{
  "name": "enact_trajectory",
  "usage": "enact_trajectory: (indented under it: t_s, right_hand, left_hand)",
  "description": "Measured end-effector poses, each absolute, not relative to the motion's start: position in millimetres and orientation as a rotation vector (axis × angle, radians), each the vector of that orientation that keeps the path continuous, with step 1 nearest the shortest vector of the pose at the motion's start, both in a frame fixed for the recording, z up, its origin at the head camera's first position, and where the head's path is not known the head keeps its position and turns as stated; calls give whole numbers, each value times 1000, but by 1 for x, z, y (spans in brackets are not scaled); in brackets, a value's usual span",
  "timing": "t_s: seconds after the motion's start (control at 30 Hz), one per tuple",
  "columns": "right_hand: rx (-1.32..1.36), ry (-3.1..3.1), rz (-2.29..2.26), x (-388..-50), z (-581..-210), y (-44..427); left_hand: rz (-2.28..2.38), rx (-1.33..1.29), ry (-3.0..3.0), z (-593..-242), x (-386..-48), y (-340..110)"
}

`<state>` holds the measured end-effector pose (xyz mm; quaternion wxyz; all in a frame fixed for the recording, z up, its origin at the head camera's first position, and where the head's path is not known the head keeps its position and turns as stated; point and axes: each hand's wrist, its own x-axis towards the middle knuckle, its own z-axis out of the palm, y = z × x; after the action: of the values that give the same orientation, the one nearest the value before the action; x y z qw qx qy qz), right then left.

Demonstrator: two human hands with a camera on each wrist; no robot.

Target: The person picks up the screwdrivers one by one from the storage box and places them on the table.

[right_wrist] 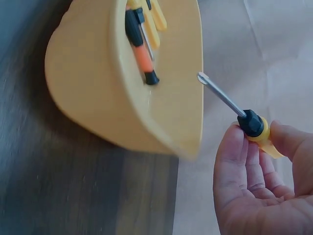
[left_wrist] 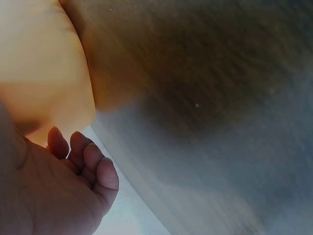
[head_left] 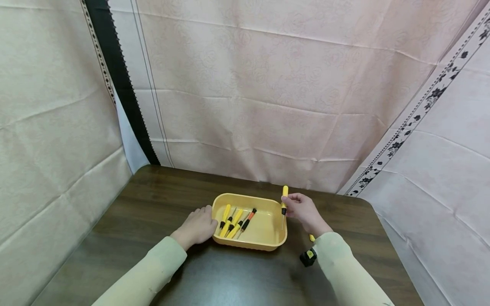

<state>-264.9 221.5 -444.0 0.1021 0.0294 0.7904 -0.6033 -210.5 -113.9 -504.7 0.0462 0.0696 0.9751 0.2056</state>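
A screwdriver (head_left: 285, 192) with a yellow handle and black collar is pinched by my right hand (head_left: 305, 211), just above the right end of a yellow plastic tray (head_left: 252, 245). Its metal blade points down in the head view; the right wrist view shows the bare shaft (right_wrist: 224, 96) beside the tray wall. Against the tray's left side rests my left hand (head_left: 197, 225), its fingers (left_wrist: 105, 174) loosely bent in the left wrist view; its thumb is hidden there. Several yellow-and-black screwdrivers (head_left: 236, 217) and an orange-and-black one (head_left: 250, 215) lie in the tray's left half.
A black-and-yellow object (head_left: 307, 257), perhaps a tape measure, lies by my right sleeve. A small yellow piece (head_left: 311, 238) shows beside it, partly covered by the sleeve. The dark wooden table (head_left: 160, 204) ends at pale hanging cloth (head_left: 249, 106) at the back and sides.
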Motion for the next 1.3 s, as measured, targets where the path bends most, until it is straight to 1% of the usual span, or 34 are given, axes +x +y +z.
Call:
enact_trajectory:
  t_s: [0.43, 0.67, 1.0, 1.3]
  right_hand:
    - [146, 2408, -1696, -265, -448, 265]
    - [230, 2395, -1687, -268, -456, 291]
    - [267, 2457, -1666, -264, -470, 327]
    - [377, 2509, -1595, -260, -483, 346]
  left_hand:
    - [644, 226, 2960, -506, -214, -116]
    - [636, 225, 2949, -508, -221, -117]
    - [631, 246, 2960, -510, -225, -117]
    - [653, 242, 2952, -508, -224, -117]
